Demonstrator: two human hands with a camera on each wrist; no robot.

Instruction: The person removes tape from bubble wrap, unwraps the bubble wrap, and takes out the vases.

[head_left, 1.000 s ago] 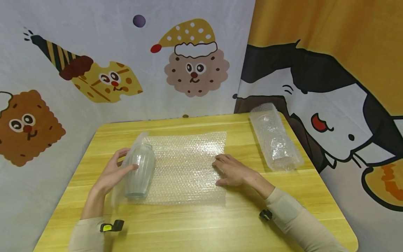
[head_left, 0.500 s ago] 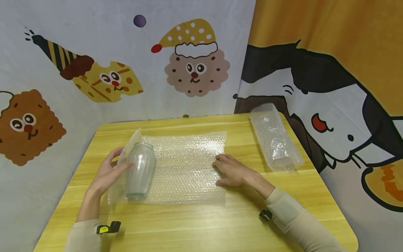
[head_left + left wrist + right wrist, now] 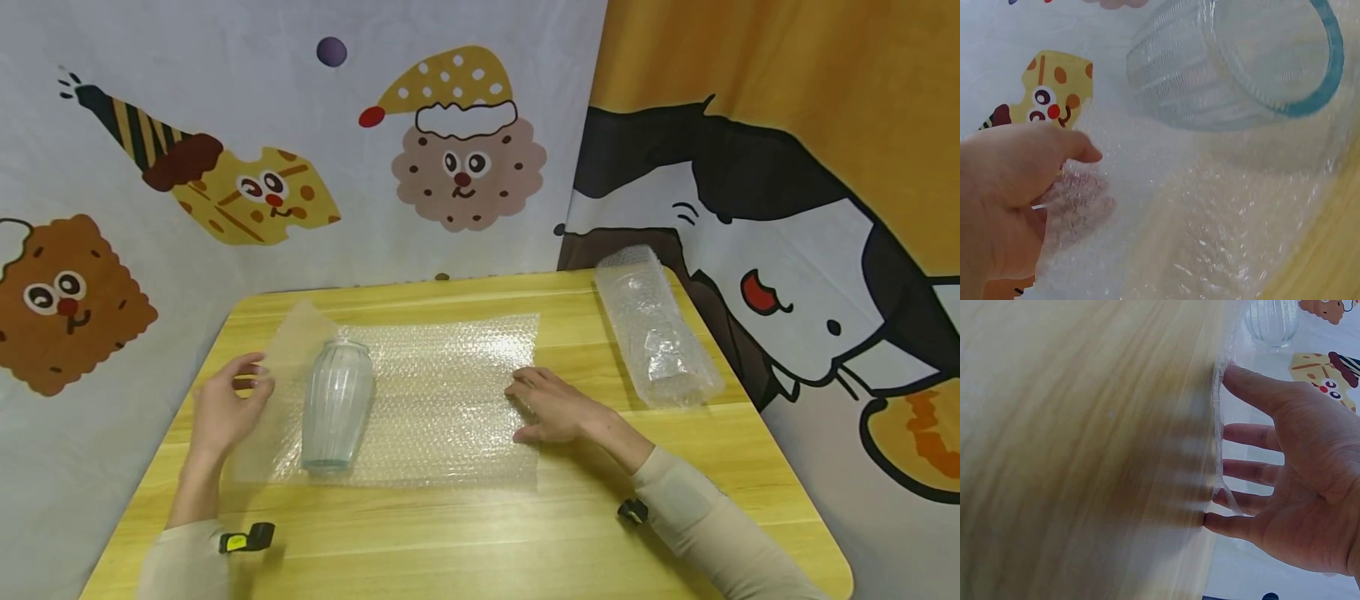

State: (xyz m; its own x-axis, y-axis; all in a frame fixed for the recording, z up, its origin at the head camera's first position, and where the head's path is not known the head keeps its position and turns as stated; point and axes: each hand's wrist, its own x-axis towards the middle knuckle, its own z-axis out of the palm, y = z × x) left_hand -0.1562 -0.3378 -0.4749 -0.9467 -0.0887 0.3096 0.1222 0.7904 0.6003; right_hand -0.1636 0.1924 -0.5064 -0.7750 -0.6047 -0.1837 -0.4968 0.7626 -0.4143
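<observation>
A clear, ribbed glass vase [image 3: 337,404] lies on its side on a sheet of bubble wrap [image 3: 442,400] spread over the table. My left hand [image 3: 228,404] pinches the sheet's left edge, which is raised off the table. In the left wrist view the thumb of that hand [image 3: 1010,194] lies on the near side of the wrap and blurred fingertips show through from behind. At the opposite edge, my right hand [image 3: 551,406] rests on the wrap; its fingers [image 3: 1250,470] are spread and fairly straight, tips against the sheet's border.
A rolled bundle of bubble wrap [image 3: 660,333] lies at the table's back right; what it contains is unclear. The wooden table [image 3: 450,550] meets a printed cloth backdrop [image 3: 285,50] along the back. Dark cameras are strapped to both wrists.
My left hand has moved leftward, away from the vase, drawing the wrap's flap back off the glass and outward. The vase has barely shifted. My right hand has stayed in place.
</observation>
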